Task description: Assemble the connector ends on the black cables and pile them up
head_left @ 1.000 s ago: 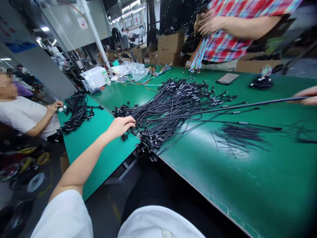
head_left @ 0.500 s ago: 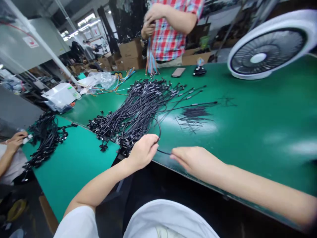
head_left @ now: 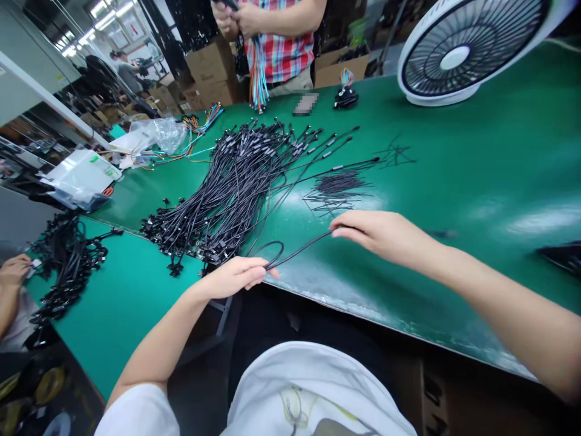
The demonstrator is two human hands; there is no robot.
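Far left, at the frame's edge, a co-worker's hand (head_left: pixel 13 272) just beside a tangled heap of black connector cables (head_left: pixel 68 266) on a lighter green mat (head_left: pixel 122 327). Above that mat, a white plastic-wrapped pack (head_left: pixel 82 175) at the end of the darker green tabletop (head_left: pixel 454 151), then a clear plastic bag (head_left: pixel 158 134) and loose multicoloured wires (head_left: pixel 200 124). Behind them, cardboard boxes (head_left: pixel 211 69). Across the middle of the tabletop, a large pile of black cables with small connectors (head_left: pixel 227 188), its near end reaching the tabletop's edge.

Just beside that pile, over the edge, the left grip (head_left: pixel 233 277), closed loosely around a single black cable (head_left: pixel 299 251). From the fingertips, that cable forming a small loop, then rising to the right, clear of the pile, to the right grip (head_left: pixel 381 233), thumb and fingers pinched together on its far end above the tabletop.

Beyond the cable, a patch of short thin black wires (head_left: pixel 338 192). At the far side, a person in a plaid shirt (head_left: pixel 276 42), both hands on a hanging bundle of coloured wires (head_left: pixel 258 79). Farther right, a small black coil with coloured leads (head_left: pixel 345 97), then a white electric fan (head_left: pixel 454 57) on the tabletop.
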